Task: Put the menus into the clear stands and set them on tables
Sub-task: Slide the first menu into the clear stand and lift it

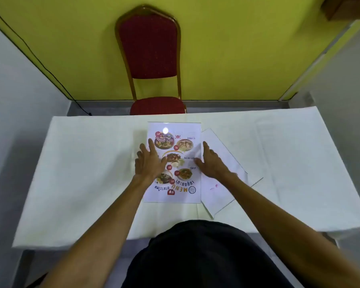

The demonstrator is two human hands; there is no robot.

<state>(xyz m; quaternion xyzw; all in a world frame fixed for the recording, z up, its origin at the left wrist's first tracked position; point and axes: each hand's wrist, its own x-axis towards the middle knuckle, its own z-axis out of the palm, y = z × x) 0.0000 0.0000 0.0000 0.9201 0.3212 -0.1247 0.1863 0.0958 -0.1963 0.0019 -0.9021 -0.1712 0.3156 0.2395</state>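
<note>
**Menu flat in its stand, mid-table**

The menu (173,163) lies flat inside a clear stand (224,173) on the white table (81,173). The left hand (149,163) rests spread on it; the right hand (211,163) lies flat and open at its right edge. Best bet: square the sheet's corners before lifting. Loads of open cloth either side, and a red chair (150,48) stands beyond the far edge.

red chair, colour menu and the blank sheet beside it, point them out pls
red chair (149,46), head view, on the padded backrest
colour menu (180,151), head view, on the printed middle between the hands
blank sheet (220,190), head view, on its bare centre
</note>
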